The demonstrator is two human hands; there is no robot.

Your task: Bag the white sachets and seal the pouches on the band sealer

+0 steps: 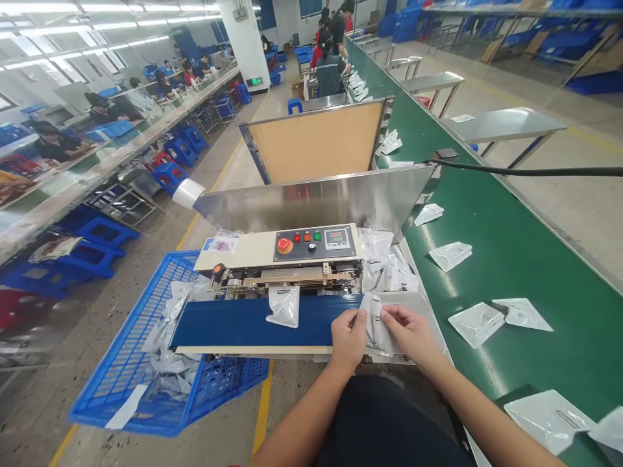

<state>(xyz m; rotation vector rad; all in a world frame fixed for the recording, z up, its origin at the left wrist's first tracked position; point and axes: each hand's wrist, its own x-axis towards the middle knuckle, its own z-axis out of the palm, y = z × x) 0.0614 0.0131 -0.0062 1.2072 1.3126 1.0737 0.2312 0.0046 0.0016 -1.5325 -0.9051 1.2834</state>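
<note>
Two hands closed on silver pouch [374, 324], lower centre: left hand [348, 338] and right hand [407, 332] pinching. Blue plastic crate [214, 389], lower left, holds crumpled pouches [168, 363].

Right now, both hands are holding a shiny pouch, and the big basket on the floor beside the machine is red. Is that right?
Not quite: the head view shows a blue plastic basket, not a red one. The left hand and right hand do hold the shiny pouch.
</note>
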